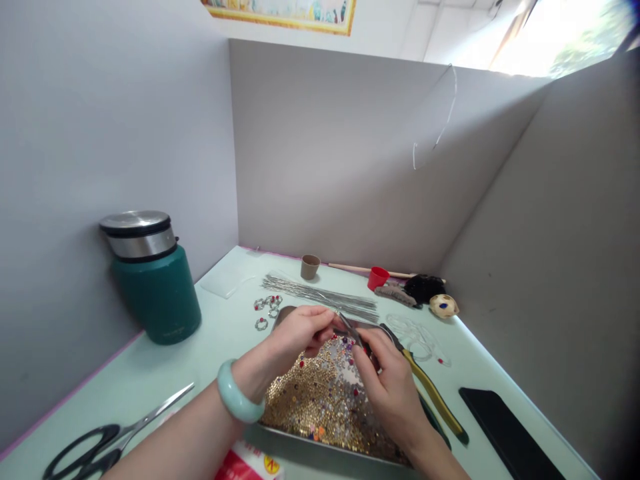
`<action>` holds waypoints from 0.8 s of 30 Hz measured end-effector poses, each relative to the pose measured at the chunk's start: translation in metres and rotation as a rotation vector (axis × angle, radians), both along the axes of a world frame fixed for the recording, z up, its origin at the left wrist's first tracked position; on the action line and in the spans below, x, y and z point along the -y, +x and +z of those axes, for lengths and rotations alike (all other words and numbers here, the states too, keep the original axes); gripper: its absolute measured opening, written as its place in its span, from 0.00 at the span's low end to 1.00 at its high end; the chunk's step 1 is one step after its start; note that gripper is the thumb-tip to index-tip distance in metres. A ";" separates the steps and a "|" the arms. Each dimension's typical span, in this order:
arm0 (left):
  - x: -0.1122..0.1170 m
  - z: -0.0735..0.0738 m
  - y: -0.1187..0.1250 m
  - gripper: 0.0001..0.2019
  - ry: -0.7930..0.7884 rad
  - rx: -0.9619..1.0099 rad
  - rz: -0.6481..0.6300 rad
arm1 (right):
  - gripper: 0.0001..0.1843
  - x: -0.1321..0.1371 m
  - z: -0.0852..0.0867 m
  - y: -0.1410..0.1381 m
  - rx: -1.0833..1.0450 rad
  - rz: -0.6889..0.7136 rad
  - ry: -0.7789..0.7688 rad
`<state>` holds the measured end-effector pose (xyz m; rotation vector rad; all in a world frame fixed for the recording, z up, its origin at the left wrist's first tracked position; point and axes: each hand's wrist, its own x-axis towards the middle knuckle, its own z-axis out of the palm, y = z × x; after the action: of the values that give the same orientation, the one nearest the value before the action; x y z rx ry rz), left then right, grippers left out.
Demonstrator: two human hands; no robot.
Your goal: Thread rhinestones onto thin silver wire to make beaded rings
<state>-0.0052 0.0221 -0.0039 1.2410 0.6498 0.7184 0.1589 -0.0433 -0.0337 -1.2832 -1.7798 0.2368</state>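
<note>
My left hand (313,328), a pale green bangle (240,392) on its wrist, is closed in a pinch above the bead tray. What its fingertips hold is too small to make out. My right hand (387,387) is wrapped round slim metal pliers (351,328), whose tip meets the left fingertips. Most of the handles are hidden in the palm. Below both hands lies a metal tray (300,437) of gold and silver beads (310,403), with some red, purple and orange ones among them. Several small beaded rings (261,324) with red beads lie left of the tray.
Thin metal wires (320,297) lie behind the tray. Yellow-green-handled pliers (435,393), clear cord (417,337) and a black phone-like slab (505,433) are to the right. Scissors (120,437) and a green flask (157,287) stand left. A brown cup (310,267) and red cup (378,278) sit behind.
</note>
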 end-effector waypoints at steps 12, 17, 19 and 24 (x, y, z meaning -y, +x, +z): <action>0.000 0.000 -0.005 0.13 -0.137 0.066 -0.124 | 0.10 -0.001 -0.002 0.000 0.008 -0.004 -0.018; 0.001 0.001 -0.006 0.12 -0.182 0.096 -0.139 | 0.11 -0.001 -0.001 0.000 0.003 -0.002 -0.009; 0.001 0.001 -0.006 0.11 -0.189 0.113 -0.149 | 0.11 0.000 -0.001 0.000 0.002 -0.001 -0.014; -0.001 -0.002 -0.006 0.10 -0.242 0.148 -0.171 | 0.10 0.001 -0.001 0.000 -0.004 0.007 -0.023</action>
<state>-0.0110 0.0232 -0.0056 0.9971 0.4866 0.5649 0.1592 -0.0442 -0.0350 -1.2922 -1.7832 0.2637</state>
